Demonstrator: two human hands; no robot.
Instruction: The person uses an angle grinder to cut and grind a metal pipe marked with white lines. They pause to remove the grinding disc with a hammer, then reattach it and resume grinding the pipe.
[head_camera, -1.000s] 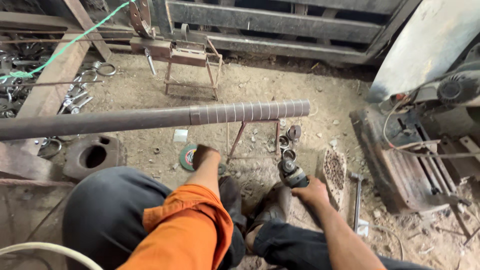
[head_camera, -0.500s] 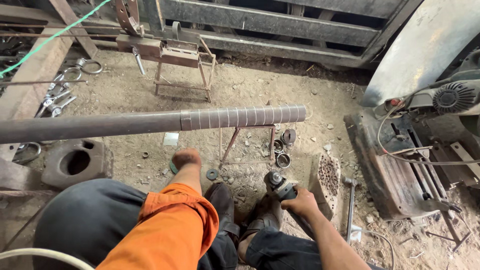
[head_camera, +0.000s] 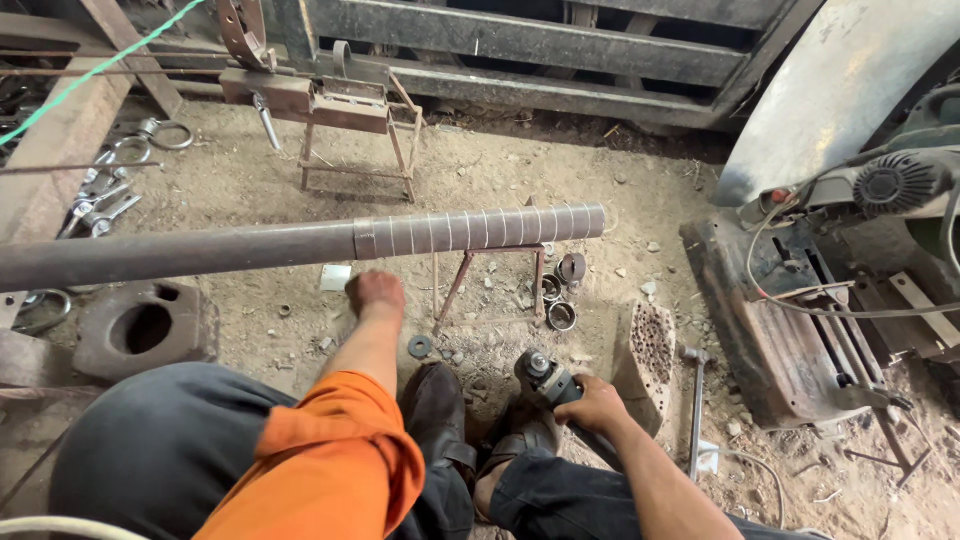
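The angle grinder (head_camera: 560, 395) sits low between the person's knees, just above the dirt floor (head_camera: 500, 190) and close to the dark shoes (head_camera: 440, 410). The right hand (head_camera: 597, 408) is wrapped fully around its body, fingers closed tight behind the head, whose spindle faces up with no disc visible on it. Judged from its metal head and thick body, the tool is rigid, moderately heavy and nose-heavy; the barrel behind the gear head is the sound place to take hold, clear of the spindle. The casing looks dusty, so a full closed grip is advisable. The left hand (head_camera: 375, 293) reaches down toward the floor, fingers curled under and knuckles up; whether it encloses anything cannot be told from this view. It lies just below the long steel pipe (head_camera: 300, 243), which rests horizontally on a small welded stand (head_camera: 490, 280) and bears a band of light spiral markings toward its free end. A small washer (head_camera: 420, 347) lies on the floor just right of the left forearm, and several short metal rings (head_camera: 560, 300) sit near the stand's foot.
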